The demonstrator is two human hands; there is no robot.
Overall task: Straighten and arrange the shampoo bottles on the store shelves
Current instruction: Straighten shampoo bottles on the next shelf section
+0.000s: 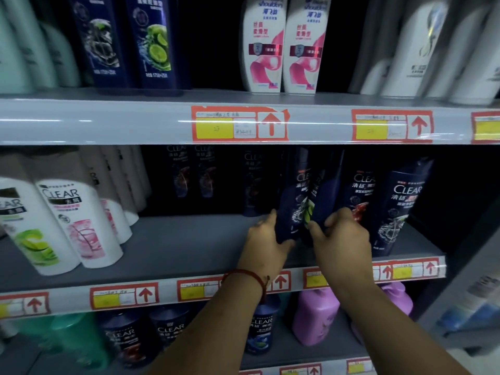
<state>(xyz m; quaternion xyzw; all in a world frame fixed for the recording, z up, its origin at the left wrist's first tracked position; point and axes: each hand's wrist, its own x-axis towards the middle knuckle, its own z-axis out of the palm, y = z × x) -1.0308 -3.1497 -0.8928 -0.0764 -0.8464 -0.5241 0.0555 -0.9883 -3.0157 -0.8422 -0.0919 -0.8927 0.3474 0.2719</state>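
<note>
While both forearms reach over the front edge of the middle shelf (189, 247), the left hand (263, 240) curls round the lower part of a dark blue CLEAR bottle (293, 204). The right hand (343, 234) grips the foot of a second dark blue bottle (328, 190), which touches the first. Both bottles stand toward the right half of the shelf, tilted slightly, with a strip of lime-green label showing between them. A red string bracelet (246, 277) circles the left wrist.

Just right of the held pair, two more dark CLEAR bottles (400, 207) stand upright near the shelf's right end, close against the right hand's knuckles. Further dark CLEAR bottles (186, 171) sit in the dim back of the shelf. At the left end, white CLEAR bottles (75, 223) with pink and green labels lean in rows.

On the upper shelf stand two white-and-pink Head & Shoulders bottles (263, 44) and navy bottles with lime pictures (154, 41). Red-and-yellow price tags (239, 125) with arrows line the shelf edges. On the lower shelf are purple jugs (316, 315) and more dark CLEAR bottles.
</note>
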